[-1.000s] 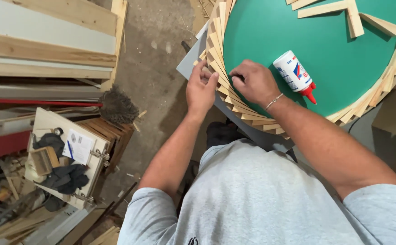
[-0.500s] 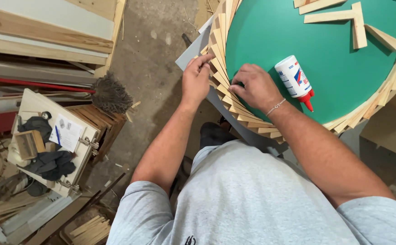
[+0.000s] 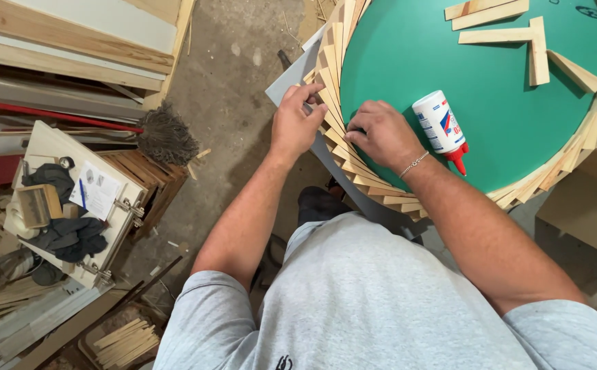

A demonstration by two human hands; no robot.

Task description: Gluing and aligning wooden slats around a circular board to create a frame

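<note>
wood strips [image 3: 336, 130] | pale, overlapping, fanned | round green board's [image 3: 490, 103] rim

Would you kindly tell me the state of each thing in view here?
Left hand: pressing a wood strip at the ring's outer edge.
Right hand: pressing the wood strips from the inner side.
Glue bottle: lying on its side, red cap on.
Green disc: flat, rimmed with overlapping strips.
Loose strips: lying unattached on disc.

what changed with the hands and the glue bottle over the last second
Little changed. The left hand shifted slightly up along the ring of wooden strips, fingertips on the rim. The right hand kept pressing the strips at the edge of the green disc. The glue bottle stayed lying beside it.
</note>
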